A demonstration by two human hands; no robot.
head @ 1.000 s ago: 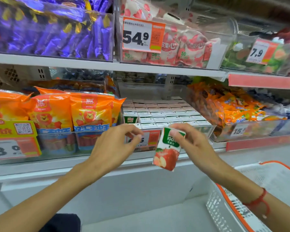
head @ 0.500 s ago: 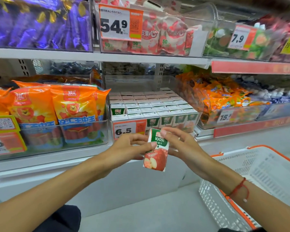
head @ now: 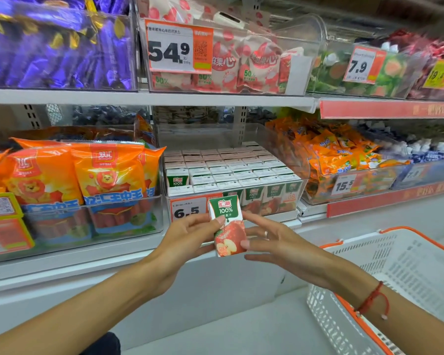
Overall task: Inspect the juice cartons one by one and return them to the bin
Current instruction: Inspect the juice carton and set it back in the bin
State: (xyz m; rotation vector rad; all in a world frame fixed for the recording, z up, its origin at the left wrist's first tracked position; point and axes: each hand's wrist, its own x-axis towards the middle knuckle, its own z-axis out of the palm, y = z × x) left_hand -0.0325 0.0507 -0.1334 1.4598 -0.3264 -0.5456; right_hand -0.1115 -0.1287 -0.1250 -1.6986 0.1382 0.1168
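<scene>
Our left hand (head: pixel 190 234) pinches the upright juice carton (head: pixel 227 225) with thumb on its front, just near of the carton-filled bin (head: pixel 299 198). Our right hand (head: pixel 274 242) touches its right side, fingers relaxed.

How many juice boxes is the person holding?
1. The juice carton is in front of the clear bin, gripped by the left hand, with the right hand touching its side. Many more shelved cartons fill the bin.
</scene>
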